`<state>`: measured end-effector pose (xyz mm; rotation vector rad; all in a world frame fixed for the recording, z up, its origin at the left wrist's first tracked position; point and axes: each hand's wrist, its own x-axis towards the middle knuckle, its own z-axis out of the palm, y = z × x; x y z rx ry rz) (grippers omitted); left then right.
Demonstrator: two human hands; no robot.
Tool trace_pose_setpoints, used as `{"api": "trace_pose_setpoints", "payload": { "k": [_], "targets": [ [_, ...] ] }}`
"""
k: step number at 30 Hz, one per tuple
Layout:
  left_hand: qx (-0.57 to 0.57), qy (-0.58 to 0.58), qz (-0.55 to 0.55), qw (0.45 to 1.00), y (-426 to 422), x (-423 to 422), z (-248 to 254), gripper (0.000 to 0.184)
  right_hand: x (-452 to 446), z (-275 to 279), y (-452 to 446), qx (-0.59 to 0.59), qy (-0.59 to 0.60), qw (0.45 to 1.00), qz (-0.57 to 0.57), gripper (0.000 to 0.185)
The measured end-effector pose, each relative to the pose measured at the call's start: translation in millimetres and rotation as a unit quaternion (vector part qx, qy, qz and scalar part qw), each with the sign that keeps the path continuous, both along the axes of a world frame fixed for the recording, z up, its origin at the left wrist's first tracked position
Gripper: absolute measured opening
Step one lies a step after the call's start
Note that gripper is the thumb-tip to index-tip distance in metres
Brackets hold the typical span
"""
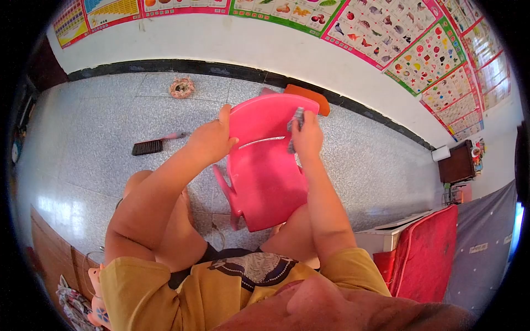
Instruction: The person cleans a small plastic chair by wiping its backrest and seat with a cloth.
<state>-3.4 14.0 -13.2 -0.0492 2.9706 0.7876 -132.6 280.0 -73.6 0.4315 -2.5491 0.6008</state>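
Observation:
A small pink plastic chair [268,185] stands between my knees, its backrest toward the wall. My left hand [212,139] is closed round the left edge of the backrest, thumb on the near face. At the right side of the backrest, my right hand [307,138] grips a crumpled grey cloth [298,117] pressed against the pink plastic. Part of the cloth hangs below the fingers. One chair armrest [225,187] shows on the left; the other is mostly hidden by my right forearm.
A black-bristled brush [148,147] with a pink handle lies on the speckled tile floor left of the chair. Near the wall sits a round pinkish woven item [182,87]. An orange object [320,100] is partly behind the backrest. A red padded panel [425,254] stands at lower right.

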Motion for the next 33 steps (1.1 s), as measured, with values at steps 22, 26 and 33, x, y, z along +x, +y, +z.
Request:
{"api": "trace_pose_setpoints", "payload": {
  "k": [22,26,33],
  "targets": [
    [0.013,0.017,0.008,1.0,-1.4,-1.1,-8.1,0.085,-8.8,15.9,12.4,-0.023,0.017,0.998,-0.064,0.03],
    [0.004,0.024,0.009,1.0,0.1,-1.1,-9.6,0.086,-5.0,7.7,7.2,-0.016,0.021,0.999,-0.041,0.031],
    [-0.005,0.0,0.011,1.0,4.1,-3.1,-4.4,0.087,31.1,-36.7,-49.0,0.061,-0.017,0.979,0.193,0.027]
  ]
}}
